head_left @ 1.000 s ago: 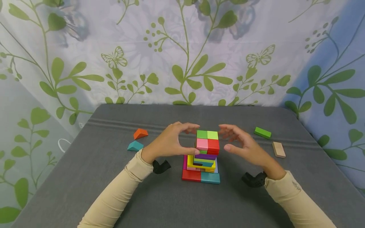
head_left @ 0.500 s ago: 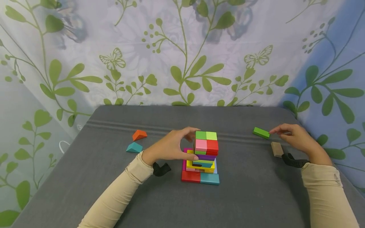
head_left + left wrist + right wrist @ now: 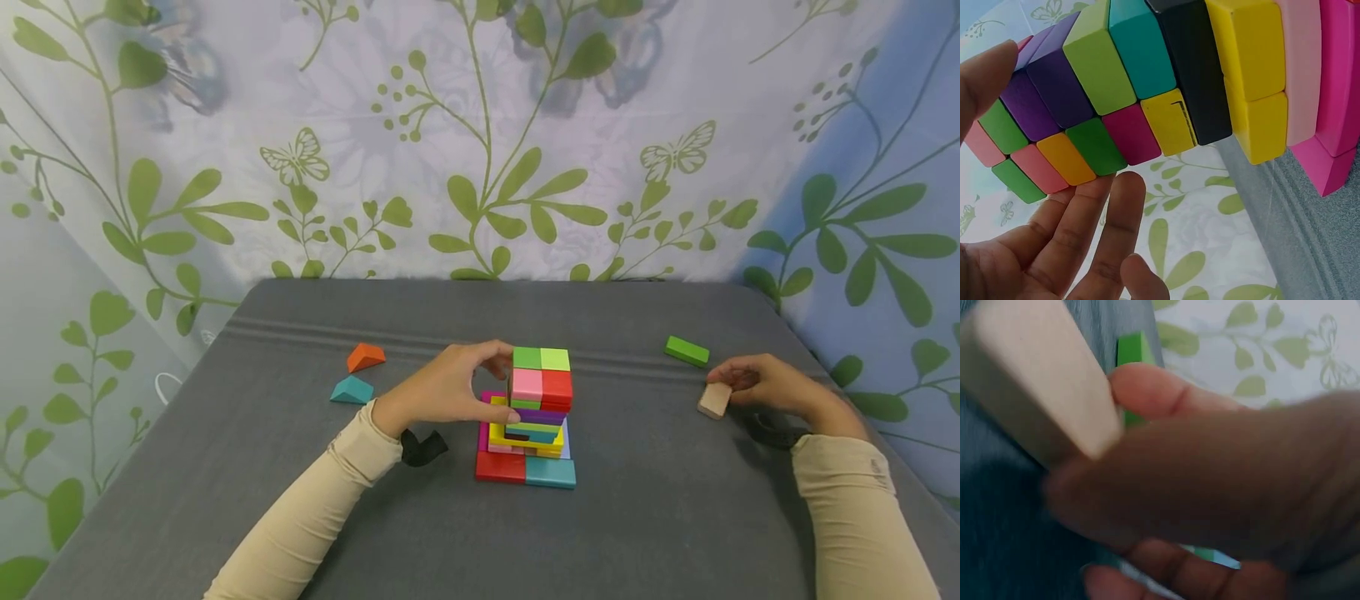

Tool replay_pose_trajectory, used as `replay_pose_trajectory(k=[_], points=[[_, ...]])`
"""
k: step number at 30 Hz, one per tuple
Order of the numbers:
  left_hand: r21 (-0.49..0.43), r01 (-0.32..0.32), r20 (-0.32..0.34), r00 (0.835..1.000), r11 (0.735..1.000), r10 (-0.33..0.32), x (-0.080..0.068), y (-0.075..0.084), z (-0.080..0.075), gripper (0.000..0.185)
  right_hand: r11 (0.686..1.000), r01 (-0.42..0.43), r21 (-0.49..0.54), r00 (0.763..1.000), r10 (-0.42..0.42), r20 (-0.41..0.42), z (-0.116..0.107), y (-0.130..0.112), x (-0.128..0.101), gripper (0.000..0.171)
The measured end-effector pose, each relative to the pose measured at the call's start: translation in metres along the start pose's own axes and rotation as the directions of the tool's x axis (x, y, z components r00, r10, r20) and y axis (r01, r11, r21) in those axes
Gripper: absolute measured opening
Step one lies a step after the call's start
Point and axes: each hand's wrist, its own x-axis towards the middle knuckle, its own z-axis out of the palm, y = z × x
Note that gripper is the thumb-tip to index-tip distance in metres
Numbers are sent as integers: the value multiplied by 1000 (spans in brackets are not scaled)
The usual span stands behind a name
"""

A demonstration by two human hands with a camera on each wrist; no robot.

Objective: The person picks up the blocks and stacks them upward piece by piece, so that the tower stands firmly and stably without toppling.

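Note:
A tower of colored wooden blocks (image 3: 542,385) stands mid-table on a wider base of flat blocks (image 3: 551,472). My left hand (image 3: 457,385) holds the tower's upper part from the left, thumb at the purple layer's front edge and fingers behind. In the left wrist view, fingertips (image 3: 1127,182) rest against the orange and green blocks' side, the other fingers slightly spread. Over on the right, my right hand (image 3: 765,387) pinches a plain wooden block (image 3: 715,400) between thumb and fingers, tilted close over the table. The right wrist view shows this plain block (image 3: 1041,369) blurred.
A green block (image 3: 687,351) lies just behind the right hand. Left of the tower are an orange wedge block (image 3: 365,357) and a teal wedge block (image 3: 352,389). A leaf-patterned curtain (image 3: 450,167) hangs behind the grey table (image 3: 637,517).
My right hand has left the tower's side, moved right past the green block and picked up the plain wooden block, now tilted. My left hand has stayed at the tower, its thumb slightly lower.

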Motion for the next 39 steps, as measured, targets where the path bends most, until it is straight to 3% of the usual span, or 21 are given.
replay_pose_trajectory(k=[3,7,12,17,22,26,29,32,39], points=[[-3,-7,-1,1000,1000,7,0,0,0,73,1000,6,23,998,-8,67,6,-7,8,30],[-5,-4,-1,1000,1000,4,0,-1,0,73,998,-51,-32,991,55,120,15,-22,21,29],[2,-7,-2,1000,1000,7,0,-2,1,71,984,-91,-156,994,99,40,24,-48,31,26],[8,-9,-6,1000,1000,9,0,-2,0,72,995,56,-87,989,-67,-129,33,-81,40,25],[6,2,0,1000,1000,-2,2,-4,1,74,965,258,43,931,-236,-280,49,-124,47,30],[6,5,5,1000,1000,-5,2,-3,0,74,920,368,136,881,-298,-368,64,-157,50,32],[4,-1,6,1000,1000,1,3,-3,0,73,891,419,173,858,-327,-395,73,-173,54,33],[3,-7,5,1000,1000,6,3,-3,0,72,887,430,168,859,-345,-379,80,-182,61,32],[-8,-9,2,1000,1000,9,2,-3,-1,71,906,395,153,886,-332,-325,90,-194,79,30]])
